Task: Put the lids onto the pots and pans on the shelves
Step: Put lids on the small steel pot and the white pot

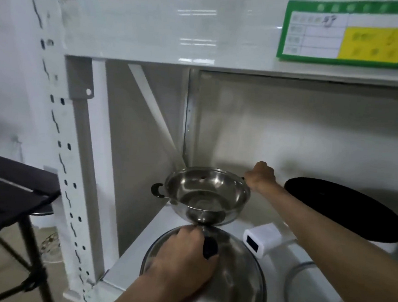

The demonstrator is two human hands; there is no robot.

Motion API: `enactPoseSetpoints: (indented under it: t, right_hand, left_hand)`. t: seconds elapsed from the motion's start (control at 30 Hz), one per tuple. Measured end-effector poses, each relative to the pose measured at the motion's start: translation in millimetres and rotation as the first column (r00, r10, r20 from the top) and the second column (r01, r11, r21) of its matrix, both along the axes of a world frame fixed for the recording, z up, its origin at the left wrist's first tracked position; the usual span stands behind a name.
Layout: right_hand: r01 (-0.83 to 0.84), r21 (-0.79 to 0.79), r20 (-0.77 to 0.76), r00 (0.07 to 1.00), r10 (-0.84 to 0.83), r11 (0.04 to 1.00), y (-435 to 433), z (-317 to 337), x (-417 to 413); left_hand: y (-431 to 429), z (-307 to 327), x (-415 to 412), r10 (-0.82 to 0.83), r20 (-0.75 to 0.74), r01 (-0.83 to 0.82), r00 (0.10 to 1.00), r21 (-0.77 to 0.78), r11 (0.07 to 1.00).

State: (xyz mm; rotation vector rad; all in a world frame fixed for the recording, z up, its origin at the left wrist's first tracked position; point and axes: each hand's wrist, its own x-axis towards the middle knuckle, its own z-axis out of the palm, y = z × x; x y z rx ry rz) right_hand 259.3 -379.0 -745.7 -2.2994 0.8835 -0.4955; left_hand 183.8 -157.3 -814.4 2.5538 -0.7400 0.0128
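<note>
On the white shelf point(153, 240), toward its back left corner, a stainless steel pot point(206, 194) sits uncovered, tilted so its shiny inside faces the camera; it has a black loop handle at its 9 o'clock side. The right hand point(260, 177) reaches in from 4 o'clock and is clenched at the pot's rim at about 2 o'clock, fingers curled closed around what seems to be the second handle, though the handle itself is hidden by the hand. Nearer the camera, at 6 o'clock from the pot, the left hand point(185, 254) presses down on a glass lid point(237, 280) with a metal rim, its fingers wrapped around the lid's black knob point(210, 247). The lid's far edge lies just beside the pot's near wall, possibly touching it; the blur makes this hard to tell. At 3 o'clock from the pot, a black pan point(345, 210) lies well back on the shelf. A small white device point(264, 237) with a dark window rests between the right forearm and the lid. Part of a clear ring point(289, 289) shows at the lower right. Up on the shelf beam, at 1 o'clock, hangs a green and yellow label point(347, 34). Off to the left, at 9 o'clock, stands a dark folding stool point(6, 190).
</note>
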Motion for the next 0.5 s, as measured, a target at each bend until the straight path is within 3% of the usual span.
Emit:
enactPoseSetpoints:
  t: [0.3, 0.5]
  right_hand:
    - [-0.004, 0.202, -0.110, 0.994, 0.027, 0.979, -34, -27, 53]
    - [0.019, 0.064, -0.082, 0.997, -0.014, 0.998, -33, -32, 49]
  left_hand:
    - [37, 50, -11, 0.009, 0.013, -0.008, 1.000, -0.095, 0.995]
    - [59, 91, -8, 0.133, 0.137, -0.127, 0.982, -0.048, 0.991]
